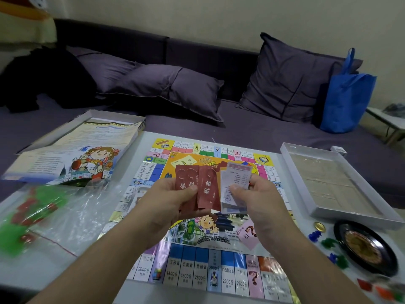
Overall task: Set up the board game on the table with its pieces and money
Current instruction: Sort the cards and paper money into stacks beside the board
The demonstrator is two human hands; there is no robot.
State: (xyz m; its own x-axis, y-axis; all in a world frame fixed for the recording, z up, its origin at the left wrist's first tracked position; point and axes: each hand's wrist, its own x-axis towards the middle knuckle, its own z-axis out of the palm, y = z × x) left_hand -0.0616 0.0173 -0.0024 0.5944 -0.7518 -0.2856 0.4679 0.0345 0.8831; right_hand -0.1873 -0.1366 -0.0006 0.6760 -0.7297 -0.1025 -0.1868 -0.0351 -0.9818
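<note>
On the far left of the bench [43, 266], a clear plastic bag [65, 216] holds green and red pieces. Behind it, the box lid [72, 128] holds a rule sheet [70, 159]. The game board [208, 255] lies flat at the middle. Above it, the left hand [166, 207] grips a fan of red cards [203, 185], thumb pressed on top; the right hand [260, 200] pinches a pale card [236, 181] beside the fan. At right, an open white box [337, 183] holds a flat tan insert. Before it sit a spinner [366, 246], a gold coin [319, 226] and loose tokens [328, 242]
</note>
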